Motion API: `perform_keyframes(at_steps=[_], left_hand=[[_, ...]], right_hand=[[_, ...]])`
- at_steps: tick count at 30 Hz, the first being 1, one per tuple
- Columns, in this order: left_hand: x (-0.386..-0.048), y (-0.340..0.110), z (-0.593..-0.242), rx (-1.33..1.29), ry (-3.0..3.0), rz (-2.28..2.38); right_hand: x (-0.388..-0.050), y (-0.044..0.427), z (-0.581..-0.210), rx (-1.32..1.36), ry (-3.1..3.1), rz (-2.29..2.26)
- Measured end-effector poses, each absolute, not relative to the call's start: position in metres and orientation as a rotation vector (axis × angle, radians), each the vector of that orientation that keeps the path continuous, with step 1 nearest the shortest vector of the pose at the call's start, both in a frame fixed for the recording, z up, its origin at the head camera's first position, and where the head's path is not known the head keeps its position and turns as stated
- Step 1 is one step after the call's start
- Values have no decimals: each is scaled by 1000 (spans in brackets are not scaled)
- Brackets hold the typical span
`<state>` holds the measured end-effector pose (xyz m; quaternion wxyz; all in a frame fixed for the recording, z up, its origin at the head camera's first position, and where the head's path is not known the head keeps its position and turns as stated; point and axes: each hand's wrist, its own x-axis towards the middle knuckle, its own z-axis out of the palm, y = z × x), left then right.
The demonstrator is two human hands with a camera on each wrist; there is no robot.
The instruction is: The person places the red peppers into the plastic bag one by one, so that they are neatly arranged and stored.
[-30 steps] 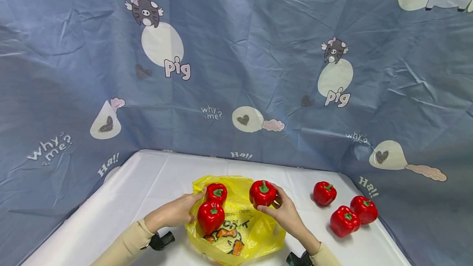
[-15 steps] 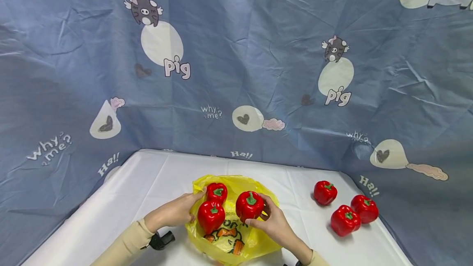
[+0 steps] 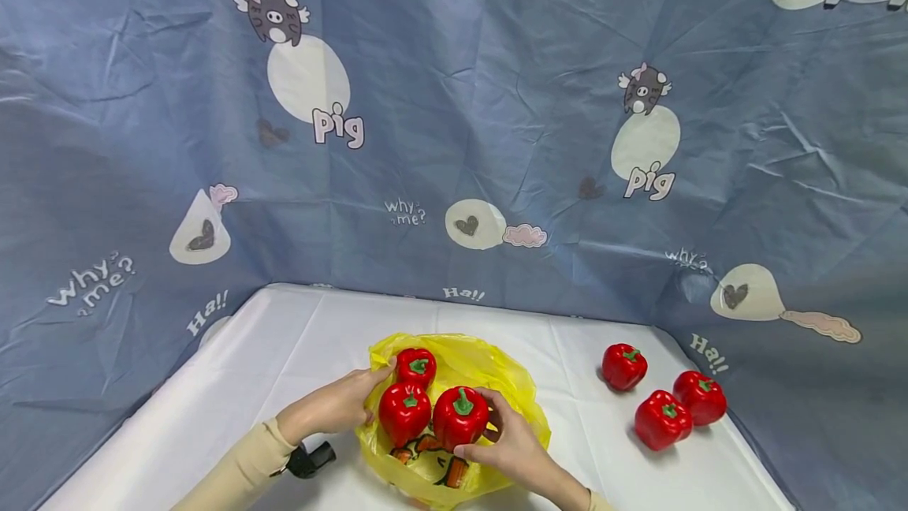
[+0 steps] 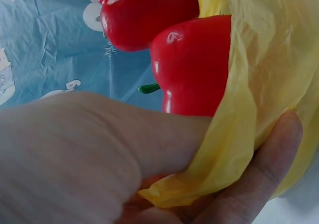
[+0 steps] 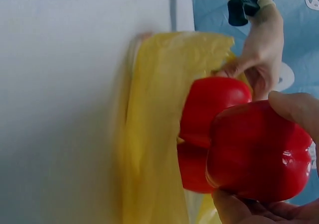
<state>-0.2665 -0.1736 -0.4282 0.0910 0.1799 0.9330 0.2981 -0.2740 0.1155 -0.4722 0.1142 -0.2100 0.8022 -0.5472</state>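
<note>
A yellow plastic bag [image 3: 489, 361] lies on the table with its mouth wide. Its left rim is pinched between the thumb and fingers of my left hand [image 3: 340, 403], and the left wrist view shows the film [image 4: 219, 169] folded in that grip. Two red bell peppers, a rear one [image 3: 414, 365] and a front one [image 3: 403, 416], sit in the bag beside that hand. My right hand [image 3: 512, 440] grips a third red bell pepper [image 3: 457, 424] by its side, over the bag's mouth and close to the front pepper. Its green stem points up.
Three more red bell peppers, a rear one [image 3: 624, 367], a right one [image 3: 701, 398] and a front one [image 3: 663, 421], stand at the table's right side. A white cloth covers the table [image 3: 284, 353]. A blue printed curtain [image 3: 397, 140] hangs behind.
My right hand has carried its bell pepper leftward and toward me, from the bag's right rim to beside the front pepper. My left hand has kept its hold on the bag.
</note>
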Motion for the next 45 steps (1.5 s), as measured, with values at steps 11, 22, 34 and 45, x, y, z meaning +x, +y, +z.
perform_keyframes(at_steps=[11,22,34,45], left_hand=[[-268,-174,-427,574,2761,927],[-268,-173,-429,571,2774,906],[-269,-175,-429,591,2756,915],[-268,-175,-428,618,2769,920]], right_hand=[[-266,108,-483,-752,2250,-1547],[-262,103,-489,-723,2195,-1512],[-258,99,-493,-655,2166,-1426],[-255,99,-499,-684,2103,-1431]])
